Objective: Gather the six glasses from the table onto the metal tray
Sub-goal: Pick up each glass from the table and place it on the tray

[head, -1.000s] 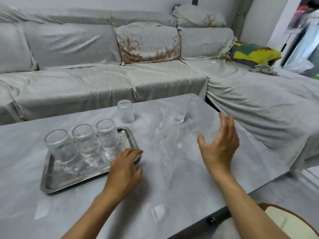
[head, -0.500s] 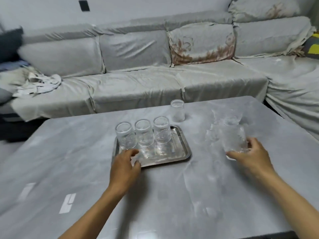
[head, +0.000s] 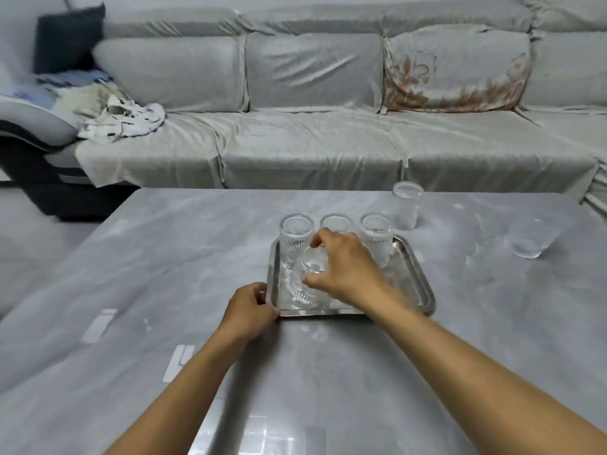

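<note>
From the head camera, my left hand grips the near left corner of the rectangular metal tray. My right hand holds a clear ribbed glass over the tray's left half, in front of 3 upright glasses along its far edge. 2 more clear glasses stand on the grey marbled table, beyond the tray's far right corner.

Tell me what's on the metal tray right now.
On the metal tray: three ribbed glasses along its far edge, and a fourth glass held by the right hand in front of them. That hand covers part of the tray floor.
</note>
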`<state>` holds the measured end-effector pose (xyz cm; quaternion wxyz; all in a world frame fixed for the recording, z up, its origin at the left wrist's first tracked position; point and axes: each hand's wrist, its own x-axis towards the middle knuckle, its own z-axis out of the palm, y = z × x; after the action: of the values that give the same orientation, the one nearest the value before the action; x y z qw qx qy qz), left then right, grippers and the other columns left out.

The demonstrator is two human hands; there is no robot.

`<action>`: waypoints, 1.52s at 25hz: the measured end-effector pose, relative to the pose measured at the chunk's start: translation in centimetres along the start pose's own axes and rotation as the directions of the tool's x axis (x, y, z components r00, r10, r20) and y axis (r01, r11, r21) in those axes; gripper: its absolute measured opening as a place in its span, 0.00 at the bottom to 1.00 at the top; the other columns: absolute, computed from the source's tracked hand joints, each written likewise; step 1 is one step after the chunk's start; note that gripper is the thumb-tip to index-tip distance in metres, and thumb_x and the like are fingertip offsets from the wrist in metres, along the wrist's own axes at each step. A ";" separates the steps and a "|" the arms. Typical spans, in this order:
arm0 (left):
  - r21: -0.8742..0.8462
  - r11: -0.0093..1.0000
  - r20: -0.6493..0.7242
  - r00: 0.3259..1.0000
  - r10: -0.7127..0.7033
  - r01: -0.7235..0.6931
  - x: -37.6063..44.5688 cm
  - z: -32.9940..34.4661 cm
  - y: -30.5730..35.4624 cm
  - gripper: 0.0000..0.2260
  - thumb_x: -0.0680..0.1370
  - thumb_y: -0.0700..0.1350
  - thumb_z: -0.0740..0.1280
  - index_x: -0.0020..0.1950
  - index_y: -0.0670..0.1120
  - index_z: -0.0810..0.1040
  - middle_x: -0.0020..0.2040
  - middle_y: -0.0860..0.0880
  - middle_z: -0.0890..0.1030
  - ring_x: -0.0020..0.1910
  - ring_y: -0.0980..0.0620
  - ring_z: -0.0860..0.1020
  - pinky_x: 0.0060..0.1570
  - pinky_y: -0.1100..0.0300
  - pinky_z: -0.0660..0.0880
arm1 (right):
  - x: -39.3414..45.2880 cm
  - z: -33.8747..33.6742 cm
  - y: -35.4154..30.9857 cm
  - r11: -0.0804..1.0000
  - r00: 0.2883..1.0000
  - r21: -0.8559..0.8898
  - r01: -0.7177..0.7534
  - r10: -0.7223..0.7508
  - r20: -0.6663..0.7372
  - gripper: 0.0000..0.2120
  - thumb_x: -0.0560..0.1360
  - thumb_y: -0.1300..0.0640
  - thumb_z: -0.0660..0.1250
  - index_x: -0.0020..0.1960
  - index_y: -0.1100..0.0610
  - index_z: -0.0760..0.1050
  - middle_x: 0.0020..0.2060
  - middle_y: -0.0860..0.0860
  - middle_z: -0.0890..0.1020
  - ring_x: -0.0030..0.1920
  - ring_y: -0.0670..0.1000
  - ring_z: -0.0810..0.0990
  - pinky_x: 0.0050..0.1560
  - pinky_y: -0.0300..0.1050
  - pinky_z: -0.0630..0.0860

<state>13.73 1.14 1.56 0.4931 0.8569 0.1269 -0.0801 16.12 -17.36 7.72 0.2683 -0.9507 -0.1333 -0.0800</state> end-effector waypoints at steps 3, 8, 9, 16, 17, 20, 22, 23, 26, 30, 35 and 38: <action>-0.021 0.999 0.022 0.999 0.046 -0.046 0.0 -0.4 0.4 0.12 0.69 0.34 0.67 0.45 0.49 0.83 0.34 0.50 0.81 0.33 0.51 0.77 0.37 0.59 0.74 | 1.4 2.3 -1.6 0.998 0.999 -0.057 0.042 -0.040 0.033 0.24 0.65 0.48 0.74 0.57 0.54 0.73 0.55 0.53 0.80 0.57 0.57 0.75 0.51 0.50 0.74; -0.077 0.996 0.014 0.998 0.053 -0.052 0.6 -0.7 0.3 0.16 0.70 0.31 0.64 0.39 0.52 0.82 0.26 0.57 0.80 0.26 0.61 0.74 0.27 0.71 0.69 | 1.0 1.6 -1.0 0.987 0.997 0.154 0.040 -0.050 0.064 0.23 0.67 0.46 0.74 0.59 0.53 0.76 0.58 0.51 0.80 0.57 0.52 0.78 0.55 0.47 0.74; -0.094 0.995 0.003 1.000 0.028 -0.027 0.6 -0.6 0.3 0.16 0.70 0.30 0.63 0.39 0.50 0.82 0.27 0.57 0.81 0.28 0.60 0.76 0.27 0.71 0.70 | 0.8 0.8 -0.1 0.975 1.000 0.220 0.023 -0.023 -0.003 0.21 0.69 0.46 0.72 0.59 0.53 0.77 0.57 0.50 0.81 0.55 0.51 0.79 0.55 0.47 0.75; -0.245 0.969 -0.084 0.996 -0.004 -0.017 3.7 -0.7 0.9 0.07 0.75 0.35 0.69 0.48 0.44 0.84 0.36 0.49 0.85 0.32 0.52 0.79 0.32 0.62 0.77 | 4.3 -7.0 11.9 0.937 0.881 0.076 -0.340 0.346 -0.323 0.22 0.72 0.55 0.67 0.65 0.54 0.71 0.64 0.53 0.77 0.57 0.57 0.77 0.53 0.48 0.72; -0.203 0.978 -0.046 0.998 0.045 -0.053 4.3 -0.6 1.0 0.08 0.75 0.35 0.69 0.46 0.47 0.85 0.35 0.53 0.86 0.33 0.55 0.80 0.32 0.67 0.76 | 5.2 -7.2 13.7 0.922 0.887 -0.043 -0.384 0.356 -0.294 0.25 0.71 0.55 0.66 0.67 0.53 0.68 0.67 0.54 0.73 0.60 0.60 0.75 0.54 0.50 0.71; -0.084 0.987 0.008 0.990 0.140 -0.139 5.8 -0.7 0.7 0.14 0.75 0.35 0.68 0.39 0.53 0.85 0.38 0.52 0.87 0.36 0.60 0.80 0.36 0.72 0.75 | 8.7 -6.8 17.0 0.855 0.909 -0.314 -0.413 0.365 -0.201 0.34 0.71 0.54 0.66 0.74 0.47 0.57 0.77 0.57 0.55 0.69 0.65 0.64 0.62 0.58 0.67; -0.074 0.986 0.029 0.988 0.152 -0.150 6.7 -0.5 0.1 0.13 0.75 0.35 0.68 0.44 0.53 0.85 0.45 0.46 0.87 0.38 0.60 0.80 0.39 0.71 0.75 | 11.2 -6.0 19.0 0.847 0.888 -0.268 -0.459 0.435 -0.145 0.36 0.73 0.51 0.66 0.76 0.45 0.53 0.79 0.57 0.49 0.72 0.66 0.60 0.66 0.59 0.64; -0.077 0.986 0.030 0.988 0.154 -0.151 6.9 -0.4 -0.1 0.12 0.76 0.35 0.68 0.47 0.52 0.85 0.46 0.44 0.87 0.38 0.60 0.80 0.41 0.70 0.75 | 12.3 -5.6 19.6 0.861 0.882 -0.192 -0.471 0.459 -0.104 0.35 0.74 0.49 0.67 0.76 0.45 0.54 0.78 0.58 0.51 0.72 0.66 0.63 0.67 0.58 0.64; -0.087 0.986 0.030 0.989 0.144 -0.141 7.6 -0.3 -0.7 0.12 0.76 0.34 0.67 0.53 0.48 0.84 0.51 0.34 0.83 0.43 0.51 0.77 0.50 0.57 0.73 | 13.3 -4.7 21.1 0.885 0.878 0.026 -0.466 0.465 -0.116 0.29 0.74 0.49 0.68 0.72 0.47 0.63 0.72 0.59 0.62 0.63 0.65 0.73 0.61 0.52 0.70; -0.088 0.987 0.031 0.990 0.135 -0.132 7.6 -0.2 -0.9 0.13 0.76 0.34 0.67 0.54 0.49 0.83 0.45 0.34 0.82 0.42 0.49 0.75 0.47 0.55 0.71 | 10.3 -5.2 20.5 0.900 0.831 0.099 -0.424 0.430 -0.354 0.23 0.75 0.48 0.67 0.68 0.48 0.66 0.66 0.62 0.67 0.58 0.66 0.76 0.54 0.48 0.69; -0.078 0.992 -0.002 0.995 0.096 -0.096 6.5 -0.3 -0.1 0.13 0.76 0.37 0.67 0.52 0.55 0.83 0.38 0.48 0.80 0.35 0.54 0.74 0.39 0.63 0.72 | 1.8 -8.4 14.6 0.979 0.733 0.142 -0.143 0.201 -0.649 0.24 0.70 0.39 0.68 0.64 0.41 0.69 0.57 0.52 0.72 0.49 0.49 0.75 0.46 0.40 0.72; -0.125 0.991 -0.106 0.994 0.029 -0.042 5.0 0.4 0.1 0.12 0.73 0.38 0.69 0.54 0.49 0.82 0.39 0.48 0.81 0.39 0.50 0.79 0.46 0.56 0.76 | -1.8 -6.6 9.1 0.985 0.838 0.164 0.048 0.050 -0.543 0.24 0.69 0.40 0.70 0.64 0.41 0.71 0.54 0.47 0.72 0.46 0.41 0.73 0.46 0.29 0.70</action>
<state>18.52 1.44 0.13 0.5406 0.8290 0.1421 -0.0185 16.60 -28.68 8.47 0.3756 -0.8621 -0.0573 -0.3354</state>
